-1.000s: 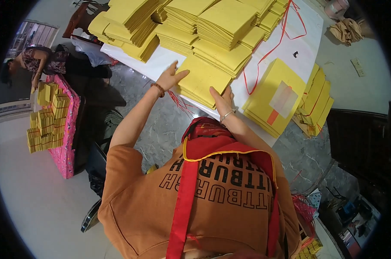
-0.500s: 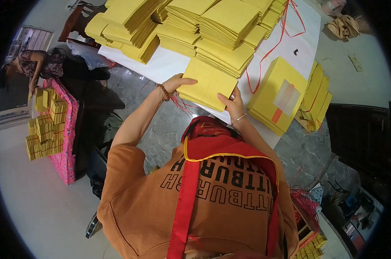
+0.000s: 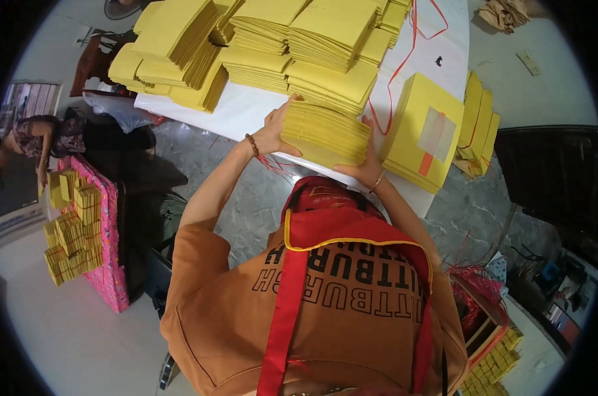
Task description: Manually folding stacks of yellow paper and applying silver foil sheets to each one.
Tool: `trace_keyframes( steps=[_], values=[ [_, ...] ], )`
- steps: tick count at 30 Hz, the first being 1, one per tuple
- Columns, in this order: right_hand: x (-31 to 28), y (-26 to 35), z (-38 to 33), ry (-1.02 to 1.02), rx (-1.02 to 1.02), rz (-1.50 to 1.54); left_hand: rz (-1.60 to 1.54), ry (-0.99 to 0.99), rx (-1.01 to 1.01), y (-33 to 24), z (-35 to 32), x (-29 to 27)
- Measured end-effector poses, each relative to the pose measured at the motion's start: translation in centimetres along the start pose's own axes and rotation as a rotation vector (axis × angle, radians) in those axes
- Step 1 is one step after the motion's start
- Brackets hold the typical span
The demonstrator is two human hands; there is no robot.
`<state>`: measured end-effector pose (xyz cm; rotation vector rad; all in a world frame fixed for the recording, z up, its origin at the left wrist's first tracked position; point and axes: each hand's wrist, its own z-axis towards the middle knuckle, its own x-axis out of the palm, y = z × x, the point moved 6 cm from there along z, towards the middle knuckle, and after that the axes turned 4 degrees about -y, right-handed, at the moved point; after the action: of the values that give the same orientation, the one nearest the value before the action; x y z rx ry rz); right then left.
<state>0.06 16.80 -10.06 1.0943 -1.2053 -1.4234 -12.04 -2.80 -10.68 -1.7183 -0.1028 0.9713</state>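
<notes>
Between my two hands is a thick stack of yellow paper (image 3: 325, 134) at the near edge of the white-covered table (image 3: 259, 105). It is tipped so that its layered edges face up. My left hand (image 3: 274, 134) grips its left end, thumb along the near side, with a beaded bracelet at the wrist. My right hand (image 3: 367, 168) closes on the right end, thumb on the near face and fingers partly hidden behind. Just beyond it lie more yellow paper stacks (image 3: 328, 82), piled in several layers.
To the right sits a large yellow block (image 3: 421, 132) with a pale label, beside tied yellow bundles (image 3: 478, 125). Loose red string (image 3: 399, 72) trails over the table. At far left, a person (image 3: 41, 138) stands by a pink-covered table (image 3: 111, 244) bearing yellow bundles.
The stack, held flatter before with its broad face up, is now tipped with its edges upward. Both hands have shifted their grip to its ends. The whole view has moved slightly.
</notes>
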Motion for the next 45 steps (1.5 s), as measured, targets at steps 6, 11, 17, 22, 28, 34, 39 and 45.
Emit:
trace_keyframes(
  steps=[6,11,17,22,28,34,39,45],
  values=[
    [-0.3,-0.5,0.0,-0.002,-0.023,-0.216,0.212,0.044,0.033,0.8,0.7,0.4],
    [-0.3,-1.3,-0.2,-0.042,0.048,-0.035,0.224,-0.001,0.158,1.6,1.4,0.9],
    [-0.5,-1.2,0.1,-0.091,-0.135,-0.247,0.384,0.059,0.087,3.0,2.7,2.7],
    [-0.7,-1.9,-0.7,0.03,0.26,-0.258,0.282,-0.022,0.189,-0.6,0.7,0.5],
    [1.6,-2.3,-3.1,-0.106,0.532,0.906,-1.505,-0.19,0.097,-6.2,-1.5,-1.5],
    [3.5,-2.3,-2.2,-0.103,0.426,0.9,-0.835,-0.299,-0.024,-7.6,-2.1,2.0],
    [1.2,1.3,-0.9,0.05,0.25,0.543,-0.605,-0.387,0.098,-7.9,-2.6,-1.4],
    [0.4,3.3,2.3,0.179,0.149,0.017,-0.419,-0.298,0.141,-6.2,-1.5,-0.9]
  ],
)
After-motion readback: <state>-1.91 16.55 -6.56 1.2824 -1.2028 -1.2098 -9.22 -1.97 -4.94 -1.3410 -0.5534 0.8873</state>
